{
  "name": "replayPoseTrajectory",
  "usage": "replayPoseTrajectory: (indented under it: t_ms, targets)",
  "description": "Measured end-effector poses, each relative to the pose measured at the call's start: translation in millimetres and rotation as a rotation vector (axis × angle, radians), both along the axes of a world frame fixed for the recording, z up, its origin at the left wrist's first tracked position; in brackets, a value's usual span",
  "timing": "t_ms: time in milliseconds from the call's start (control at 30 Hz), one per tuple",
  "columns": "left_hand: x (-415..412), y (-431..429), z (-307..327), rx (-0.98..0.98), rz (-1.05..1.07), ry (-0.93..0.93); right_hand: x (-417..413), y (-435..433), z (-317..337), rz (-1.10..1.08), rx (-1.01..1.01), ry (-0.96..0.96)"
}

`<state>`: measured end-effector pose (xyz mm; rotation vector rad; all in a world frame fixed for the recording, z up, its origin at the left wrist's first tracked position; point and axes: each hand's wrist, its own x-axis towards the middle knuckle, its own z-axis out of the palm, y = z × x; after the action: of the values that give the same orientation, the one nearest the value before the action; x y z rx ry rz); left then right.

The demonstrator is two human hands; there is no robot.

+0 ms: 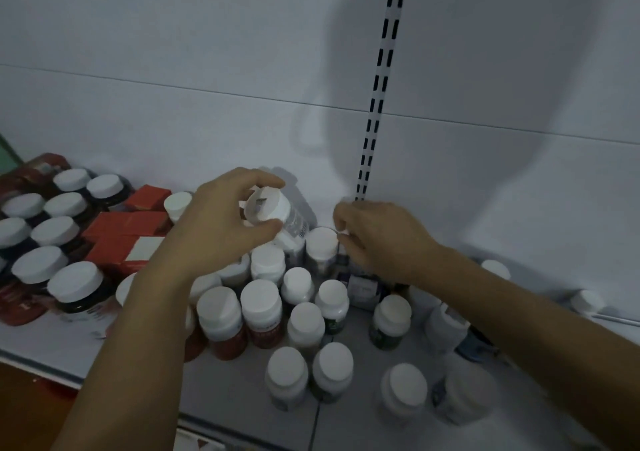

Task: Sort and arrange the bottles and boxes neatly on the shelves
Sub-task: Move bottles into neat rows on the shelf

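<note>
My left hand (221,224) grips a white-capped bottle (277,213) by its cap, tilted and lifted above the cluster near the back wall. My right hand (377,239) reaches over another white-capped bottle (341,253) at the back, fingers curled on its top; most of that bottle is hidden. Below both hands stand several white-capped bottles (261,307), some red-brown, some pale, some green-labelled, packed loosely on the grey shelf (346,426).
Dark jars with white lids (74,284) stand in rows at the left, with red boxes (128,224) behind them. A slotted upright rail (375,104) runs up the white back panel. More bottles (405,388) stand scattered at the right front.
</note>
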<state>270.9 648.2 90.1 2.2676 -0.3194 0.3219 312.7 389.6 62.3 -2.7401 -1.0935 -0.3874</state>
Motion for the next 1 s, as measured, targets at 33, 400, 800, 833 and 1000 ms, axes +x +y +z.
replayPoseTrajectory:
  t_ms: [33,400,800,833,1000]
  targets:
    - [0,-2,3,-0.024,-0.067,0.034,-6,-6,1,-0.05,-0.052,0.038]
    - [23,-52,-18,0.408,-0.417,0.116,-25,1,-34,-0.222,-0.344,0.669]
    - [37,-52,-30,0.668,-0.281,0.208,-37,-17,-20,-0.312,-0.153,0.52]
    - [37,-53,-32,0.649,-0.271,0.211,-34,-21,-17,-0.307,-0.12,0.464]
    - [37,-52,-36,0.614,-0.263,0.229,-28,-32,-14,-0.247,-0.092,0.376]
